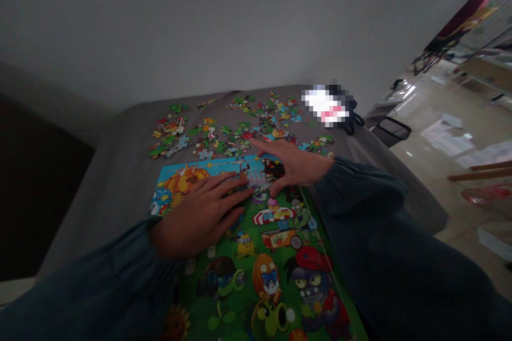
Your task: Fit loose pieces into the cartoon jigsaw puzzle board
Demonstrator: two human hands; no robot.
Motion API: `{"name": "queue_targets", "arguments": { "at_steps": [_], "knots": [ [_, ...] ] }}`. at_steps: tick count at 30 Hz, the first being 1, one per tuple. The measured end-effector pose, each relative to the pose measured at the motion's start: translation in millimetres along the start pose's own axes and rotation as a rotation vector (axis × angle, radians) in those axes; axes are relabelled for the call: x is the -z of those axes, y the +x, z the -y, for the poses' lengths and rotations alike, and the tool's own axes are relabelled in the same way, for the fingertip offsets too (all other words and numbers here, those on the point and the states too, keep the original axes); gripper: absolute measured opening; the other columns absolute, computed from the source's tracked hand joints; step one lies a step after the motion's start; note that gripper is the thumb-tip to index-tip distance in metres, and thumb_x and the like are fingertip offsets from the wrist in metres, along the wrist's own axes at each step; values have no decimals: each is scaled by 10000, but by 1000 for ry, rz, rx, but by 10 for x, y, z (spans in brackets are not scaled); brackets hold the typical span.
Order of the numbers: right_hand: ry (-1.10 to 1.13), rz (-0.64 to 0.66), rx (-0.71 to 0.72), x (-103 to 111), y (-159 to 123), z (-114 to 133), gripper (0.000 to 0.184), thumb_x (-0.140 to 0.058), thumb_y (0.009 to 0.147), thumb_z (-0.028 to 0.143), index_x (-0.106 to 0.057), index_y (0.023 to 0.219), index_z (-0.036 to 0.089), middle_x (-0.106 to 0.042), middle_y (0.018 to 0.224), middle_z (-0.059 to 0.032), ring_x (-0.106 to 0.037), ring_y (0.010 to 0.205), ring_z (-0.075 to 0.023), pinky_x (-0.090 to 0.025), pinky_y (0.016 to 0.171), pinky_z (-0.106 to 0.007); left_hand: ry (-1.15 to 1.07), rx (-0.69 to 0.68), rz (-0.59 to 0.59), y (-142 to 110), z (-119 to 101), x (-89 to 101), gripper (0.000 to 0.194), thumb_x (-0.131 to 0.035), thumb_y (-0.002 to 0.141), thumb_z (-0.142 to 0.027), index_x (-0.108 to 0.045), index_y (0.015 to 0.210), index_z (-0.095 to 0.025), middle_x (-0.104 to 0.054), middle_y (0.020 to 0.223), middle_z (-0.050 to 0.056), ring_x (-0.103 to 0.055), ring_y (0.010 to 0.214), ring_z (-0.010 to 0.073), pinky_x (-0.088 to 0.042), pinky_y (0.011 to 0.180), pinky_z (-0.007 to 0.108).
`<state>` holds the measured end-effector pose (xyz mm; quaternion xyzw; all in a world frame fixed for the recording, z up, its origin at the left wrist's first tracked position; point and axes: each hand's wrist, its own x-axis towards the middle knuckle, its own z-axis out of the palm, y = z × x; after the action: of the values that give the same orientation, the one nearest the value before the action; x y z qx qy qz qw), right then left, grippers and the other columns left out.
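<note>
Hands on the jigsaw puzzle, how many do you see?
2. The left hand lies flat on the jigsaw puzzle, near its far edge; the right hand rests there too, fingers spread, just short of the loose pieces.

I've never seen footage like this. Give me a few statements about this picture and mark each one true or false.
1. The left hand rests on a colourful cartoon jigsaw puzzle. True.
2. The right hand grips a hammer. False: it lies open on the puzzle with its fingers spread.
3. Loose jigsaw pieces lie scattered on a grey cloth beyond the puzzle. True.
4. The sleeves are bright red. False: they are a dark blue-green.
</note>
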<state>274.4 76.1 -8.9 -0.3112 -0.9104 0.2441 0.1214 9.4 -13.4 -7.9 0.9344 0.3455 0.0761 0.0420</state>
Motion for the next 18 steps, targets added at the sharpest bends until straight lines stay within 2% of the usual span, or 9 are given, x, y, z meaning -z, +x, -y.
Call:
{"name": "queue_targets", "arguments": {
  "at_steps": [12,18],
  "knots": [
    [-18,7,13,4,2,18,1226,-898,649,457,-176,1608,207,-451,1522,-163,-412,1395,-348,-322,1171,-512,-32,-14,-45,-1,-13,-22,384,-420,1028,-350,-584,1369,-283,-563,1451,29,-465,1369,249,-409,1141,476],
    [-14,24,8,18,-9,32,1214,-895,654,457,-177,1609,239,-453,1522,-150,-429,1382,-344,-325,1166,-511,-35,-16,-26,7,-23,-14,390,-418,1026,-356,-582,1373,-283,-562,1452,34,-481,1353,252,-426,1124,479]
  ]
}}
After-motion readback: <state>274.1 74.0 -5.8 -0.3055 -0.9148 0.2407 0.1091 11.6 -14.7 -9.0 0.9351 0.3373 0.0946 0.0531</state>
